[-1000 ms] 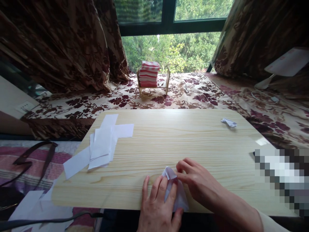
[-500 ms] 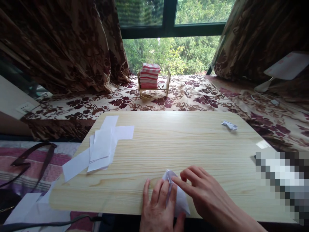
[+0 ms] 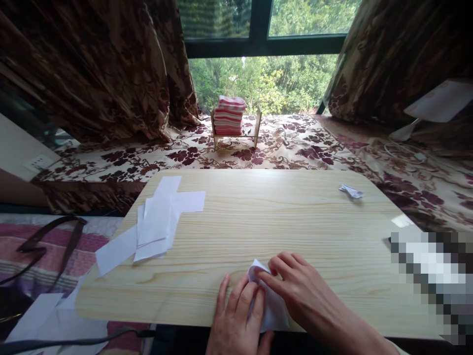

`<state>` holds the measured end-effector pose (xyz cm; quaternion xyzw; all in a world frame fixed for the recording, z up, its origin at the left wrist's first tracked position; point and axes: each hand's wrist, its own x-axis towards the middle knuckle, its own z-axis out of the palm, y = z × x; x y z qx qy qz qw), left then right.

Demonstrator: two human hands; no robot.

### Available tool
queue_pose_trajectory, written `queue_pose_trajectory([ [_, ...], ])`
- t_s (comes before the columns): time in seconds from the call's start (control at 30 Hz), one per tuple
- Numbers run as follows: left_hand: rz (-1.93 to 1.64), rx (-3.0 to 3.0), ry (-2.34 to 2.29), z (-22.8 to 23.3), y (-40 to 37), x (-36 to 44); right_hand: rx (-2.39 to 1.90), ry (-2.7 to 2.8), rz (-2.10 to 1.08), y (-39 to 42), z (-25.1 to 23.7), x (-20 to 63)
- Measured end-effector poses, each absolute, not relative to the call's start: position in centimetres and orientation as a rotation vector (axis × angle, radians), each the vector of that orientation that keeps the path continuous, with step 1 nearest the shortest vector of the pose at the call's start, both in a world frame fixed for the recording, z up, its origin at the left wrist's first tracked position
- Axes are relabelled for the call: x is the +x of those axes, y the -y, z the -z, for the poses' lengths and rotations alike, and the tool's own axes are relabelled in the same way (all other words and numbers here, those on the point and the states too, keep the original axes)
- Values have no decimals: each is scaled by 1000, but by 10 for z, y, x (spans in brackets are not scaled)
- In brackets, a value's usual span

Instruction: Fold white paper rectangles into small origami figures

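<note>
A partly folded sheet of white paper [image 3: 274, 306] lies at the table's front edge, its pointed tip facing away from me. My left hand [image 3: 238, 310] lies over the paper's left side, fingers stretched out and pressing it down. At the upper part of the sheet, my right hand [image 3: 295, 281] has its index finger on a raised, curled flap. Its other fingers are bent, and the thumb is hidden behind the hand. Part of the paper is covered by both hands.
Loose white paper slips [image 3: 155, 222] overlap on the left of the wooden table [image 3: 281, 212]. A small folded paper piece [image 3: 352, 191] lies far right. More sheets [image 3: 55, 320] sit below left. Beyond stands a small rack [image 3: 256, 130] with striped folded cloths [image 3: 229, 118]. A pixelated object [image 3: 432, 276] occupies the right edge.
Both hands have shifted slightly left. The paper's upper flap is now curled over under the right index finger, where a narrow upright fold showed before.
</note>
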<state>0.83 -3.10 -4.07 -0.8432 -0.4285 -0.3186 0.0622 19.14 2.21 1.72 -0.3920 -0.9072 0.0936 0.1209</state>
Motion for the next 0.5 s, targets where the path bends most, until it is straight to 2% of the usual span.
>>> queue_pose_trajectory([
  [0.5, 872, -2498, 1244, 37, 30, 5, -1019, 2653, -266, -20, -8, 201],
])
